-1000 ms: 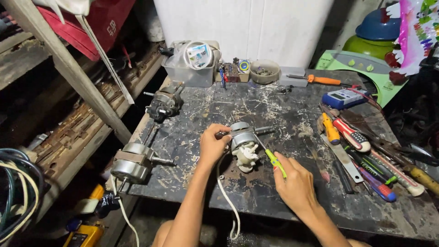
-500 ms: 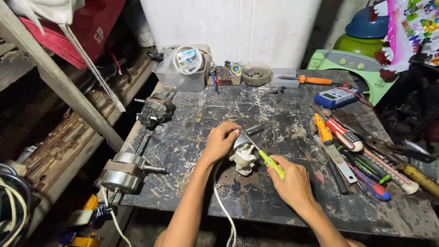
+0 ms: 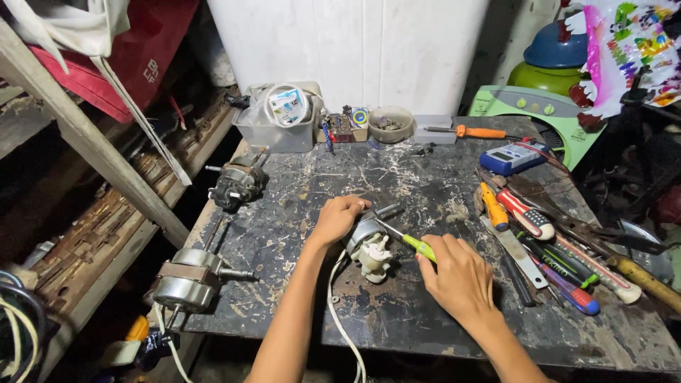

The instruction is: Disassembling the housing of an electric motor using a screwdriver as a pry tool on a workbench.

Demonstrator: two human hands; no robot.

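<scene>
Two hands work over a dark, paint-flecked bench (image 3: 425, 312). At its left edge lie two spare motors, a grey one (image 3: 188, 278) near the front and a darker one (image 3: 237, 183) further back. Screwdrivers (image 3: 528, 220) and a blue meter (image 3: 512, 157) lie to the right. Mid-bench sits the small motor (image 3: 369, 245), a white cord trailing from it. The left hand (image 3: 339, 218) is wrapped over its top, fingers closed on it. The right hand (image 3: 461, 276) pinches a green-handled screwdriver (image 3: 420, 248), tip touching the motor.
</scene>
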